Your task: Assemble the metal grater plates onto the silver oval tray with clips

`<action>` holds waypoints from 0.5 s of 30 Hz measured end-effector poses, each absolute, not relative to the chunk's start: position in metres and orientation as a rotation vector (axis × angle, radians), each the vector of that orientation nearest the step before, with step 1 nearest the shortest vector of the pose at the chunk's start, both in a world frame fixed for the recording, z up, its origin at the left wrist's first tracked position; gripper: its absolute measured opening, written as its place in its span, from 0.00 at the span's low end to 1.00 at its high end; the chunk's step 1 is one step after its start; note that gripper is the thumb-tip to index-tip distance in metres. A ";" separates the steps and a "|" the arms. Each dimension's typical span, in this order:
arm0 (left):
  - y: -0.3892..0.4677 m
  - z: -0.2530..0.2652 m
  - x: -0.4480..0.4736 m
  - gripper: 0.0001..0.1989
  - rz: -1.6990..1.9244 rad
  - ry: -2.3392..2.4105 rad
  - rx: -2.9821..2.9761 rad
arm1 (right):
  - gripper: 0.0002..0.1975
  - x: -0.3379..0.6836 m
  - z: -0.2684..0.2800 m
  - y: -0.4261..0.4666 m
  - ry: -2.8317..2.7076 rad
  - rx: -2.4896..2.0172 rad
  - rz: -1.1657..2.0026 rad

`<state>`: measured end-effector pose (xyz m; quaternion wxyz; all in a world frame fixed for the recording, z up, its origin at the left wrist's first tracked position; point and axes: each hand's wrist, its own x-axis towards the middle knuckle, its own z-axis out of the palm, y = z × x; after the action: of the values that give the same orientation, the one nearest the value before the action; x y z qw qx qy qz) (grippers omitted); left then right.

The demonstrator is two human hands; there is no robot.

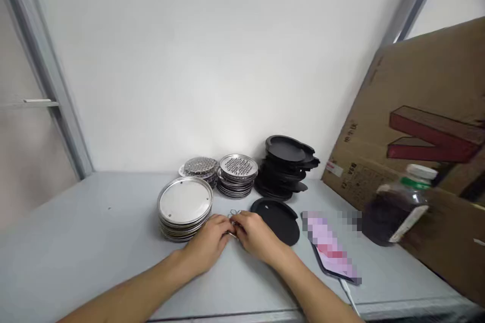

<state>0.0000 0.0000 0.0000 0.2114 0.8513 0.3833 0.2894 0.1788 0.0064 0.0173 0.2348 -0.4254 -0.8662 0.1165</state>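
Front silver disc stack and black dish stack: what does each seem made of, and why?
Front silver disc stack: probably metal, smooth, satiny, given grey sheen and bright rims. Black dish stack: perhaps plastic or rubber, matte, showing little shine.

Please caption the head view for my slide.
Left hand and right hand close together at thin wire loops, near metal discs.

Workshop, by stacked metal discs [185, 204] and black parts [286, 150]

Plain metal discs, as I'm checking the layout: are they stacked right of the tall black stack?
No, the plain metal discs are stacked well left of the tall black stack.
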 end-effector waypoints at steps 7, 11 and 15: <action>0.000 -0.004 0.000 0.11 0.834 1.111 2.323 | 0.11 0.175 0.022 -0.001 -2.397 -1.258 0.327; -0.002 -0.002 0.000 0.10 0.829 1.133 2.340 | 0.12 0.174 0.027 -0.007 -2.425 -1.296 0.281; -0.004 -0.001 0.001 0.09 0.821 1.135 2.362 | 0.12 0.171 0.034 -0.015 -2.476 -1.353 0.246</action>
<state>0.0006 -0.0036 -0.0009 0.1963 0.8434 0.4052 0.2931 0.1715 -0.0146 0.0338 0.1542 -0.4719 -0.8638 0.0857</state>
